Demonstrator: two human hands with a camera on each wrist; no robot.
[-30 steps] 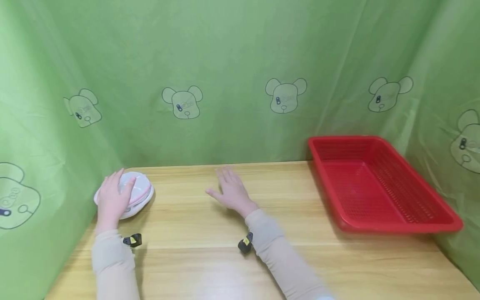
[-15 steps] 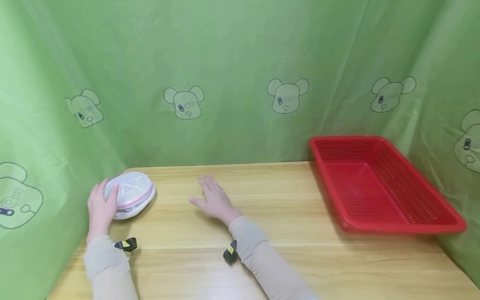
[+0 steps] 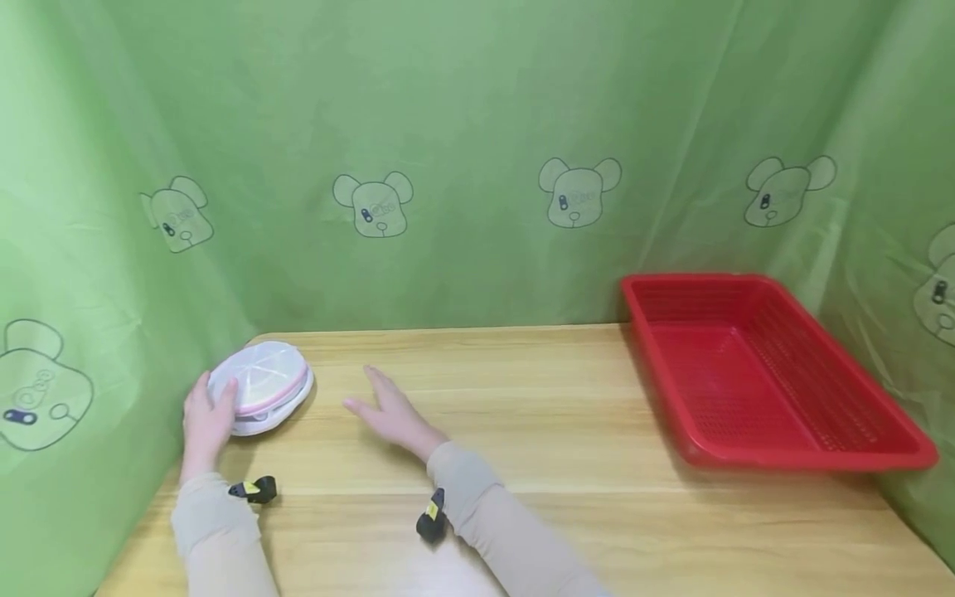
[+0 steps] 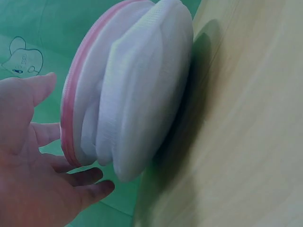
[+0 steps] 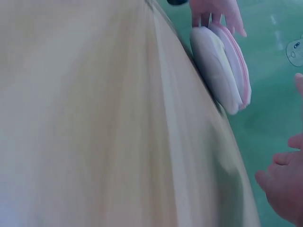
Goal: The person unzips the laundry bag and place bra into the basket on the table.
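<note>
A round white mesh laundry bag (image 3: 264,377) with a pink band lies folded flat at the far left of the table. My left hand (image 3: 207,421) is at its left side. In the left wrist view the fingers are spread by the edge of the bag (image 4: 147,90), some reaching behind the pink band, and the thumb stands off it. Over the table to the right of the bag is my right hand (image 3: 395,419), its fingers extended and nothing held. The right wrist view has the bag (image 5: 215,71) beyond the right hand (image 5: 286,184), with a gap between them.
A red plastic basket (image 3: 675,414) with slotted sides stands at the right of the wooden table (image 3: 522,398). Green curtains (image 3: 462,274) printed with bear heads enclose the table at the back and both sides. Each wrist wears a small black camera (image 3: 431,522).
My right hand has moved left and toward me, nearer the bag. The left hand has drawn back from over the top of the bag to its left side.
</note>
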